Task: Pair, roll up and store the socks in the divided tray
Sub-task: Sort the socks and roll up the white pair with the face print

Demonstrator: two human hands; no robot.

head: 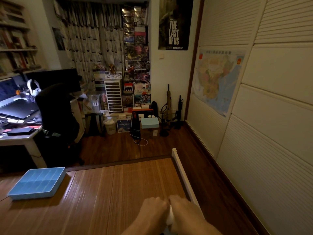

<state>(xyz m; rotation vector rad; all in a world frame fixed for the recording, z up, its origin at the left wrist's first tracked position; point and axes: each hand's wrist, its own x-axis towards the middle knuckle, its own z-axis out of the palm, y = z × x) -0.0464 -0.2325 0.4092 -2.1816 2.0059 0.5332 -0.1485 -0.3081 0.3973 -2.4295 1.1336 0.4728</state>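
Left hand (153, 210) and right hand (183, 212) side by side, fingers curled, both gripping a white sock (169, 218) — mostly hidden between them — blue divided tray (33, 196) well apart, on bamboo mat (110, 192)

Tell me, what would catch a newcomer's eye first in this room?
The left hand and right hand meet at the bottom, gripping what looks like a white sock over the wooden mat. To their left lies a bright blue divided tray, no socks visible in it. A dark poster hangs on the far wall, a coloured map on the cupboard doors at right.
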